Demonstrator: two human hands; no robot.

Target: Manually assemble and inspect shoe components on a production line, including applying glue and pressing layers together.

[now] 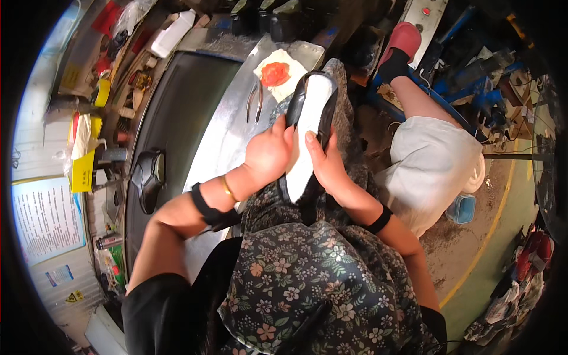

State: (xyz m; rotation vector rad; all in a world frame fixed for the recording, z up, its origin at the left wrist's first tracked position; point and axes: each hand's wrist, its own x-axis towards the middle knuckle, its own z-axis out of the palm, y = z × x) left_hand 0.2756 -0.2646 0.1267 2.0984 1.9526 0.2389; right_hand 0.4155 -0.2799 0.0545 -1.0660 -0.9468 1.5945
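Observation:
A black shoe (326, 121) is held over my lap, with a long white insole (307, 133) lying along its opening. My left hand (269, 152) closes on the shoe's left side, fingers bent against the edge of the insole. On the other side my right hand (329, 164) wraps round the shoe, its thumb pressed on the white surface. Beyond my left hand, a curved metal tool (254, 103), its kind unclear, rests on the metal tabletop (220, 142). A pale yellow sheet (289, 61) with an orange-red patch (275, 74) lies farther back.
To the left, another black shoe (148, 177) sits on a dark conveyor belt (183, 94). Past it, a shelf carries tape, a white bottle (173, 34) and small parts. At right is another person's leg (427, 97) in a pink shoe (403, 41), near a blue container (462, 209).

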